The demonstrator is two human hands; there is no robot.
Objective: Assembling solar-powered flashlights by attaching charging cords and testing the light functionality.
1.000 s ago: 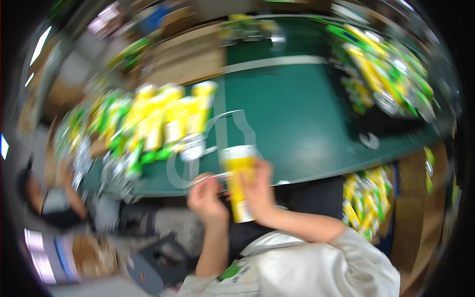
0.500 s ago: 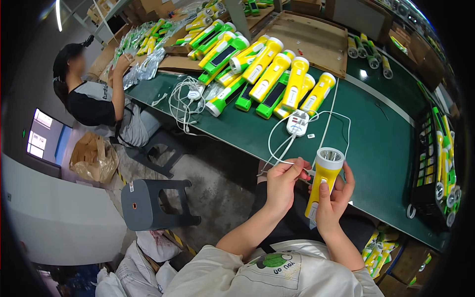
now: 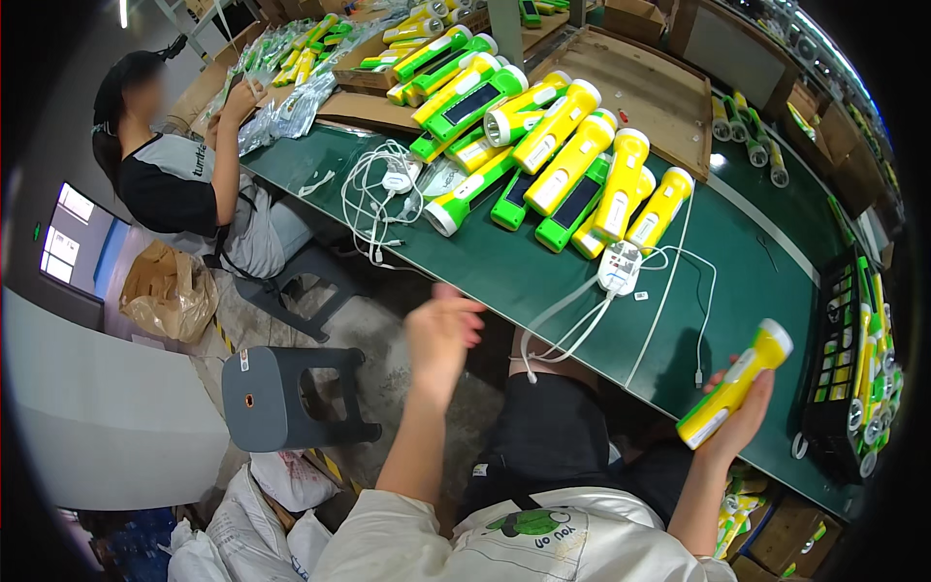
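I am gripping a yellow-and-green flashlight (image 3: 735, 386) with the right hand (image 3: 745, 412), whose palm is pressing against the near right side of the barrel while fingertips are showing on its far left side. In that grip the flashlight is tilting, its white head pointing up and away to the right and its tail end reaching down to the left, across the near edge of the green table (image 3: 761, 291). Well to the left of that grip I am seeing the left hand (image 3: 441, 335), blurred, its fingers loosely parted and partly curled, hanging over the floor short of the table edge. Just left of the right grip, the plug end of a white cable (image 3: 698, 377) is lying on the table, and farther left and beyond, a white charging block (image 3: 619, 268) is sitting against the nearest of the piled flashlights (image 3: 567, 175). To the right of the grip a black basket (image 3: 832, 441) is holding more flashlights. Beyond the pile, a cardboard tray (image 3: 645, 87) is resting on the table. To the lower left of the left hand a grey stool (image 3: 276, 398) is standing, and farther to the upper left a co-worker (image 3: 165, 194) is sitting at the table.
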